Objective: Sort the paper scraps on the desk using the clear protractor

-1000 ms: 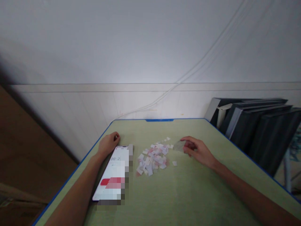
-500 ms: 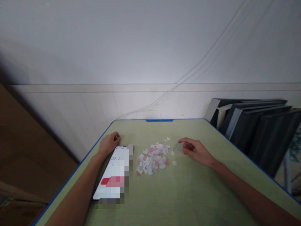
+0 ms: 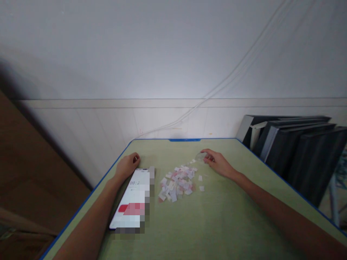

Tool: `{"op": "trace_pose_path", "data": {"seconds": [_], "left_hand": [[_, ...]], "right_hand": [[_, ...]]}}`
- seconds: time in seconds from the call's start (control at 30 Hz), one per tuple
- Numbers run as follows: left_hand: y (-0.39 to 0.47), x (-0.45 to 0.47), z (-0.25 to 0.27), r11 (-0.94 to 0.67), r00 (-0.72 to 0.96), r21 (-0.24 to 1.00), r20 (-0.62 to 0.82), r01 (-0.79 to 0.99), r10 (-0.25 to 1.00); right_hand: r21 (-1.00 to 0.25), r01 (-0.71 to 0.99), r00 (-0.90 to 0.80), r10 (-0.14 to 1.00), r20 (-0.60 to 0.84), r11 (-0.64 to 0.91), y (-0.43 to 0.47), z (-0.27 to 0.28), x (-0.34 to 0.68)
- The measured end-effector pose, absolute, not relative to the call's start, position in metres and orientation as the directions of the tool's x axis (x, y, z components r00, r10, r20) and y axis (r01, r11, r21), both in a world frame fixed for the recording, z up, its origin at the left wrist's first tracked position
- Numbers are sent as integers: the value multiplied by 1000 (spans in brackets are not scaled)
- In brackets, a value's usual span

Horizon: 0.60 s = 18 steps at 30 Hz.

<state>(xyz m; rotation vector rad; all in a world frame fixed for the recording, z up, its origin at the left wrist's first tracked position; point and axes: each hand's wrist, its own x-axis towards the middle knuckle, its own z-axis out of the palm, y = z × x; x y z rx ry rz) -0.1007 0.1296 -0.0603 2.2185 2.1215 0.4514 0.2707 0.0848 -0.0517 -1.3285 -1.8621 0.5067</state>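
Observation:
My right hand (image 3: pixel 217 162) grips a clear, rounded, see-through piece (image 3: pixel 201 156) between thumb and fingers, above the far right side of the paper pile; its exact kind does not show. A heap of small white and pinkish paper scraps (image 3: pixel 177 183) lies mid-table, with a few loose bits to its right and behind it. Resting at the table's left side, my left hand (image 3: pixel 129 164) has its fingers curled in; what they hold, if anything, is hidden. Just below that hand lies a phone (image 3: pixel 130 198) with a lit screen, partly blurred out.
The green table (image 3: pixel 173 231) has a blue edge and meets a pale wall (image 3: pixel 162 54) at its far side. Dark flat panels or cases (image 3: pixel 300 155) lean at the right. A brown wooden surface (image 3: pixel 35 169) stands at the left. A cable (image 3: pixel 187 115) runs down the wall.
My right hand has moved away from me and slightly left with the clear piece, from the pile's right side to its far end. My left hand keeps its place.

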Motion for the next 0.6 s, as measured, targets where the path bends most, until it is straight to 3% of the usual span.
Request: {"op": "trace_pose_path", "data": {"seconds": [0.27,0.6], "left_hand": [[129,-99,-59,-68,30,220,175,973,984],[130,-100,-60,-66,28,235,161,970,987]], "right_hand": [[-756,567,-252,943,217,326,64,-37,291],[-709,599,-205,927,313,372,95,-47,263]]}}
